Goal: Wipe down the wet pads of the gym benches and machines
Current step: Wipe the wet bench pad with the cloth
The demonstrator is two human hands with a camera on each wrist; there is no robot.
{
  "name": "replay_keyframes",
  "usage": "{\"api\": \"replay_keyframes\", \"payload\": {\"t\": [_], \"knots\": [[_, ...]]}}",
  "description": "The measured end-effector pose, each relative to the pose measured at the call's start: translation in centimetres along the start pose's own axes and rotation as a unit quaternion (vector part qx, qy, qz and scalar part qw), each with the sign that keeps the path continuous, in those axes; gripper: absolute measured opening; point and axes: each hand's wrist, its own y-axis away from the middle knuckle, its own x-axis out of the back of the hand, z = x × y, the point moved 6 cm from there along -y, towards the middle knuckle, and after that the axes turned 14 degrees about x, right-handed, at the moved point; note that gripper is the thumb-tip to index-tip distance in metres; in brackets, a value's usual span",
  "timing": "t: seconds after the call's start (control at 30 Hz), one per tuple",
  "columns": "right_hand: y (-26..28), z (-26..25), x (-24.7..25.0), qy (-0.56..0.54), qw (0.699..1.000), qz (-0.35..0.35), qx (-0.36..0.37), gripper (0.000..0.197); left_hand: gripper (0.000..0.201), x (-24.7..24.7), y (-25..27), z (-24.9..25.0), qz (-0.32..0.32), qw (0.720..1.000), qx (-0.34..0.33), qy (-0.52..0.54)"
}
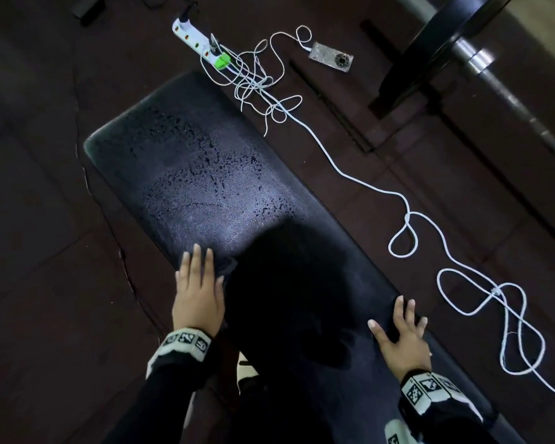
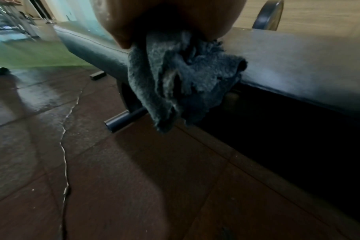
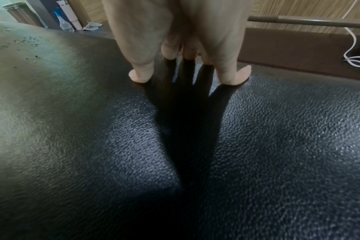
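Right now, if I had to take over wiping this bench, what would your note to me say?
Left hand: flat at the pad's left edge, pressing the dark cloth, which hangs over the side.
Right hand: empty, fingers spread, resting on the bench pad near its right edge.
Done: the near part of the pad, around the hands, shows no drops.
Left: water drops cover the far half; wipe forward over them.
Mind the white cable and power strip on the floor beside the bench.
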Motion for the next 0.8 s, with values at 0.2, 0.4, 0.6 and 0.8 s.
{"api": "replay_keyframes", "payload": {"t": [0.2, 0.4, 0.6, 0.8], "knots": [[0.1, -0.2, 0.1, 0.003, 1.000, -0.001, 0.003, 0.078, 0.052, 1.7, -5.9, 2.1, 0.020, 0.997, 0.061, 0.029], [0.2, -0.3, 0.3, -0.001, 1.000, -0.015, 0.001, 0.080, 0.059, 0.2, -5.1, 7.0, -0.038, 0.998, 0.055, 0.006], [0.3, -0.5, 0.4, 0.000, 1.000, -0.030, -0.003, 0.080, 0.061, -2.4, -1.0, 9.2, -0.077, 0.997, -0.021, -0.001], [0.4, -0.6, 0.5, -0.002, 1.000, -0.029, 0.000, 0.079, 0.068, -2.2, -1.4, 9.1, -0.080, 0.996, -0.020, -0.023]]}}
